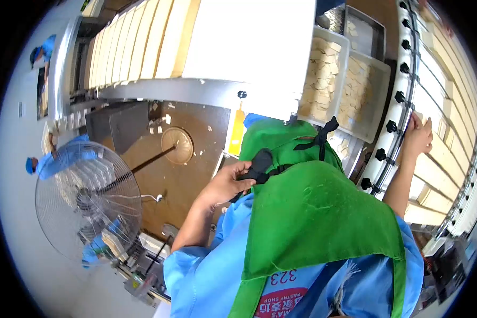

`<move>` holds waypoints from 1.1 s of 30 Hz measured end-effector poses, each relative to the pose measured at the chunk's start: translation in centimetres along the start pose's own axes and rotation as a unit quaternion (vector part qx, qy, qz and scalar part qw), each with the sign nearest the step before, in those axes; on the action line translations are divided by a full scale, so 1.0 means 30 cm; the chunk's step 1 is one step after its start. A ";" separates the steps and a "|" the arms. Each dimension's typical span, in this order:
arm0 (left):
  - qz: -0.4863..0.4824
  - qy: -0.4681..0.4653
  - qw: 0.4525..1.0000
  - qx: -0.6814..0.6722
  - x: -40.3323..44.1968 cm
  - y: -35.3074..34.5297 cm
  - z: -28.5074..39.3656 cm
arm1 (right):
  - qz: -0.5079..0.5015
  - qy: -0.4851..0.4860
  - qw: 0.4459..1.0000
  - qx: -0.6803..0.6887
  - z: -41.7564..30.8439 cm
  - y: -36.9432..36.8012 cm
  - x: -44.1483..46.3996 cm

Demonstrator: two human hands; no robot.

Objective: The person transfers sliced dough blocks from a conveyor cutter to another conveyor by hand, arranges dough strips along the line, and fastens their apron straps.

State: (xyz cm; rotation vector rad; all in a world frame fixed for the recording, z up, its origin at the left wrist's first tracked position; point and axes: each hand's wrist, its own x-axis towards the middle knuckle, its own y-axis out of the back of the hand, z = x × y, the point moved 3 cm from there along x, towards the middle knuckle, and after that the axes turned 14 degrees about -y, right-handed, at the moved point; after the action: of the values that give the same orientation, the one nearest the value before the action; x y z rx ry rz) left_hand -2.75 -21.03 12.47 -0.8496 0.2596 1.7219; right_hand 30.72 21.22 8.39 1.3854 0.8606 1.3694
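My left hand (229,184) is closed on a black strap (261,172) at the waist of the green apron (318,217). Out to the right, my right hand (417,139) rests at the inner edge of a conveyor, beside its black-knobbed rail (395,119) and next to pale strips (442,153). Its fingers are bent but apart, and nothing shows between them.
Plastic bins of flat pale pieces (321,79) stand ahead, beside a white surface (244,47). A large fan (85,196) stands at left on the brown floor (175,206), with scraps around its base. Several people in blue are farther left.
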 end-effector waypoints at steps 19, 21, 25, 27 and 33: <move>0.156 -0.089 0.979 0.092 -0.001 0.068 -0.035 | -0.829 0.285 0.422 0.232 -0.765 0.416 -0.925; 0.184 -0.090 0.951 0.232 -0.005 0.073 -0.033 | -0.813 0.266 0.438 0.277 -0.758 0.395 -0.923; 0.187 -0.059 0.949 0.248 -0.027 0.082 -0.048 | -0.712 0.291 0.533 0.353 -0.742 0.395 -0.864; 0.158 -0.108 0.967 0.168 -0.032 0.083 -0.069 | -0.637 0.353 0.611 0.311 -0.735 0.432 -0.828; 0.064 -0.053 0.964 0.251 0.011 0.048 -0.077 | -0.639 0.393 0.589 0.300 -0.731 0.394 -0.771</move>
State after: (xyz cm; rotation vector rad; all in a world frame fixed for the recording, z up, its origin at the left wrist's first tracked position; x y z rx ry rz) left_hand -3.16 -22.59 10.25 -0.3726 0.6594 1.7040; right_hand 4.78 -0.62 10.50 0.0885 2.4295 0.3636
